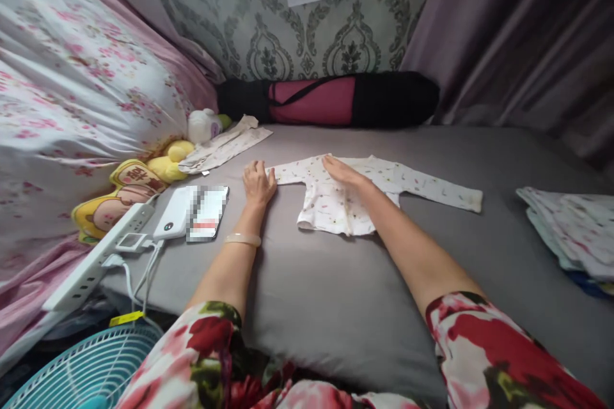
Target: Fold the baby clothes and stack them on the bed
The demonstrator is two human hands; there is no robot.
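Note:
A small white baby shirt (pixel 330 204) with a scattered print lies spread on the grey bed sheet, both sleeves stretched out sideways. At the cuff of its left-hand sleeve is my left hand (pixel 259 183), fingers bent around the sleeve end. My right hand (pixel 341 172) rests flat on the shirt's upper part near the neckline, fingers straight and together. My right forearm covers some of the shirt's front. The other sleeve (pixel 441 192) reaches out to the right, untouched.
Left are a phone (pixel 208 214), a white power bank (pixel 176 212), a power strip (pixel 96 255), plush toys (pixel 139 185) and a printed garment (pixel 225 144). A fan (pixel 91 364) stands low left. Folded clothes (pixel 575 230) lie right. A black-and-pink bag (pixel 326 101) lies behind.

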